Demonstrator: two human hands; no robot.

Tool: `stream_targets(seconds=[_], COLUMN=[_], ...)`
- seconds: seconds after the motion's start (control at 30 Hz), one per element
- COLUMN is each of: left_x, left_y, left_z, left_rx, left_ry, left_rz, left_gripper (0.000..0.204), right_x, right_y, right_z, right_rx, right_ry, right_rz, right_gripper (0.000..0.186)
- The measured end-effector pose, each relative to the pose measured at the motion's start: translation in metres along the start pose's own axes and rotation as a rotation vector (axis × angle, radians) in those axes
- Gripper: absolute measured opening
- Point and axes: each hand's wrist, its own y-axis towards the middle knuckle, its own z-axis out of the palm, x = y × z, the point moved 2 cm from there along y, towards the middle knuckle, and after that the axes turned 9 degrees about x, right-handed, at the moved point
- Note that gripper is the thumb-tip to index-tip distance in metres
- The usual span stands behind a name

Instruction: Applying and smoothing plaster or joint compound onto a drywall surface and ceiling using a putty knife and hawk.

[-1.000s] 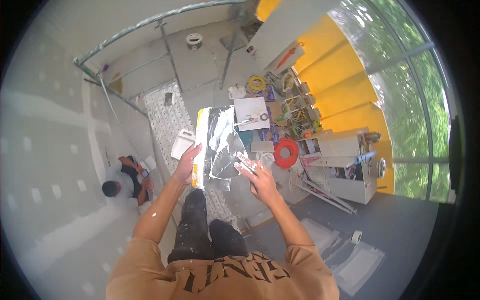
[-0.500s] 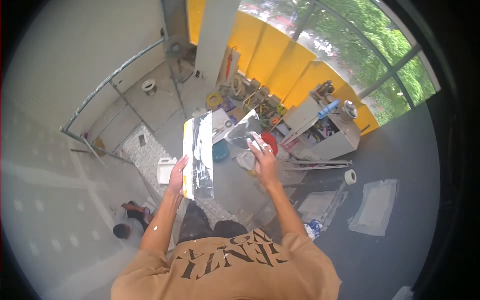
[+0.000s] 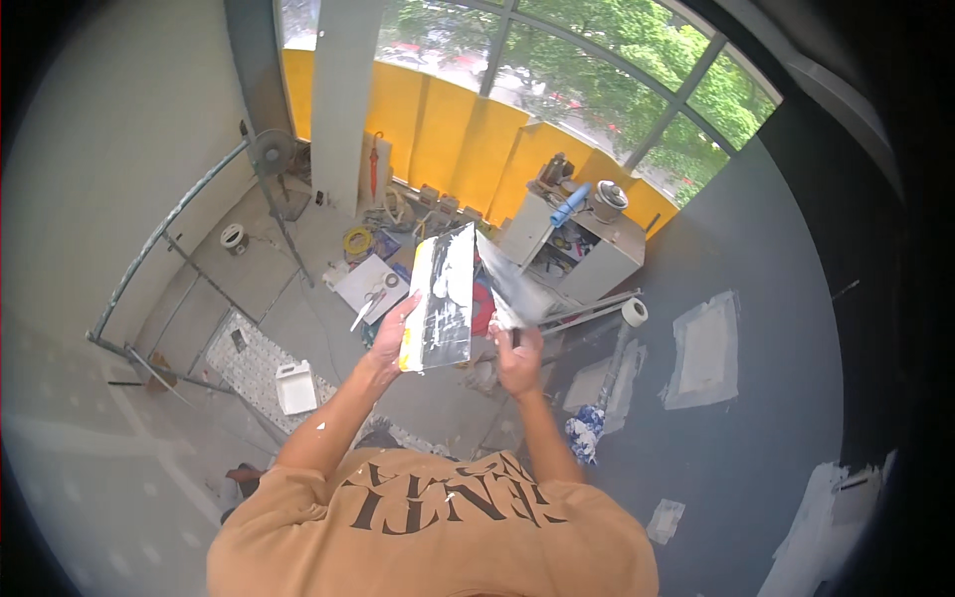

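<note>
At the far left stands a metal frame (image 3: 177,224), with a bucket (image 3: 234,239) on the floor behind it and a fan (image 3: 272,152) farther off. Nearer, a white tub (image 3: 295,388) sits on a pitted plank (image 3: 224,338). Beyond the hands, to the left, a white board (image 3: 358,284) lies on the floor, a yellow coil (image 3: 358,240) just past it.

In the middle, the left hand (image 3: 393,338) has its fingers clamped on the left edge of a plate (image 3: 438,298), dark, smeared with white paste and yellow along that edge. The plate is held up in front of the person. Just to its right is a scraper (image 3: 512,284), blurred; whether the two touch, I cannot tell. The right hand (image 3: 518,370) has its fingers wrapped around the scraper's near end. A red coil (image 3: 482,306) shows behind, between plate and scraper.

Farther right and far, a cabinet (image 3: 622,254) carries a pot (image 3: 608,202) and a blue roll (image 3: 570,204). Nearer are a white roll (image 3: 635,312), a blue-and-white rag (image 3: 585,433) and, at right, a grey wall (image 3: 776,298) with white patches (image 3: 703,348).
</note>
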Motion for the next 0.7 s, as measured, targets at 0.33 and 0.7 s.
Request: stream_targets(seconds=[0.33, 0.7], left_x=[-0.03, -0.035], left_y=[0.026, 0.068], left_z=[0.022, 0.004], left_rx=[0.133, 0.268], left_ry=[0.175, 0.196], left_rz=[-0.135, -0.315], left_gripper=[0.038, 0.035], right_x=[0.006, 0.044], right_y=[-0.012, -0.039], right_z=[-0.001, -0.001], right_rx=[-0.093, -0.315], right_ry=[-0.939, 0.726], right_rz=[-0.314, -0.091], right_gripper=[0.063, 0.032])
